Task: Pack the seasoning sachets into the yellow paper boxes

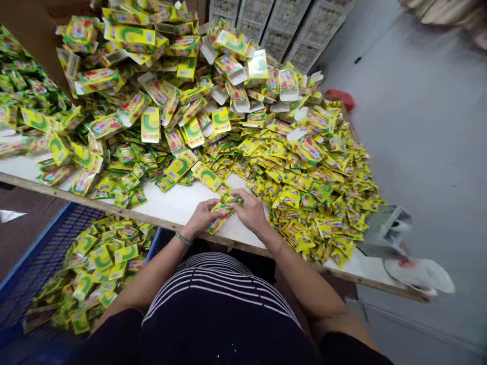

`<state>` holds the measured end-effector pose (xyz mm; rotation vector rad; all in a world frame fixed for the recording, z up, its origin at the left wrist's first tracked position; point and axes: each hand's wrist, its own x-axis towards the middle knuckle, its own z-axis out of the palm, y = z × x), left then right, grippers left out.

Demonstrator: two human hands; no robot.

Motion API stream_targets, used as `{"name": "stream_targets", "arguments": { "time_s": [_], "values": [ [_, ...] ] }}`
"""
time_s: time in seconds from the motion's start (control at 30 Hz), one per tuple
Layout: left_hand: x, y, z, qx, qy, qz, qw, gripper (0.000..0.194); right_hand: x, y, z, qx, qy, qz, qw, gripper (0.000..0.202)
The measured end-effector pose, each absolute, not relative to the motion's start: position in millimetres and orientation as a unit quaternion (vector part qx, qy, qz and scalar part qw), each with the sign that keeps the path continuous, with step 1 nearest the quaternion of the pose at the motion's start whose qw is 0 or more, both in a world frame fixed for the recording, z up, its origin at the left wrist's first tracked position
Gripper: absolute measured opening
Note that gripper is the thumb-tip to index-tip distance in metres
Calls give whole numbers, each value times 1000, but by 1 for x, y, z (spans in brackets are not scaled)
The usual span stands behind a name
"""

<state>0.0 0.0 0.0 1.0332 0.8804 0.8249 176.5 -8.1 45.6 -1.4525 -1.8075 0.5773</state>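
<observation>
Over the front edge of the white table, my left hand (204, 217) has its fingers closed around a small printed box (219, 219) in yellow, green and red. My right hand (248, 209) pinches a small green-yellow packet (230, 198) at the upper end of that box. Whether part of the packet is inside the box cannot be made out. Just beyond my fingers lies another yellow box (206, 176), flat on the table. To the right spreads a large heap of yellow packets (304, 197), and a few green packets (127, 185) lie to the left.
Behind the packets rises a pile of yellow boxes (151, 124), several with open white flaps. A blue crate (30, 276) full of boxes stands below at left. A clear container (386, 230) and a white plate (418, 276) sit at the table's right end. Grey crates (254, 20) stand behind.
</observation>
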Motion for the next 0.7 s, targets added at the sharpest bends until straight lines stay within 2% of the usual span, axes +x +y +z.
{"name": "stream_targets", "arguments": {
  "time_s": [0.2,0.4,0.53,0.7],
  "values": [
    [2,-1,1,444,386,377,716,50,180,-9,35,-630,-567,277,452,28],
    [-2,-4,-1,423,387,386,723,50,174,-9,33,-618,-503,359,486,40],
    [-2,-5,-2,432,378,389,720,53,175,-4,36,-617,-486,376,491,46],
    [-4,-6,-3,381,359,391,757,53,180,-1,35,-609,-548,346,457,42]
  ]
}}
